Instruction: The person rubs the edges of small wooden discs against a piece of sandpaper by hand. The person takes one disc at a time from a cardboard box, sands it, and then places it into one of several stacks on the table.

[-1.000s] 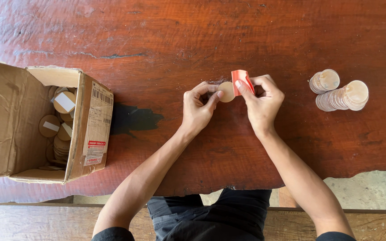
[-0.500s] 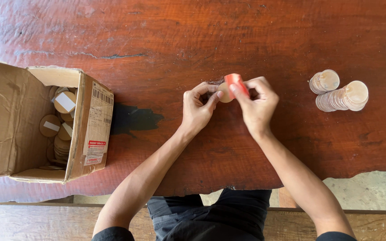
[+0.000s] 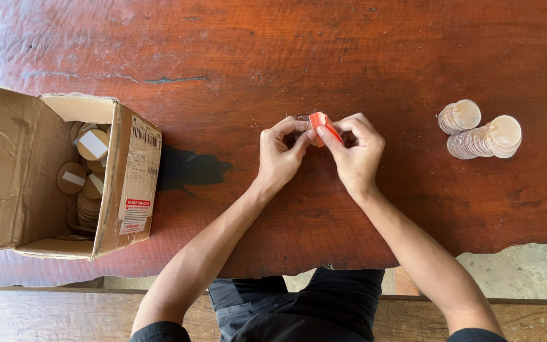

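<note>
Both of my hands meet over the middle of the dark red wooden table. My left hand and my right hand pinch a small item between their fingertips: an orange-red sticker folded over a small round piece that the fingers mostly hide. The sticker stands up between my thumbs and forefingers.
An open cardboard box at the left holds several tan round discs with white labels. Two leaning stacks of round tan discs lie at the right. A wooden bench runs under the table's near edge.
The orange-red sticker has been folded in and pressed down between my fingertips. The tan disc seen earlier is now hidden by my fingers. My hands have closed slightly together.
</note>
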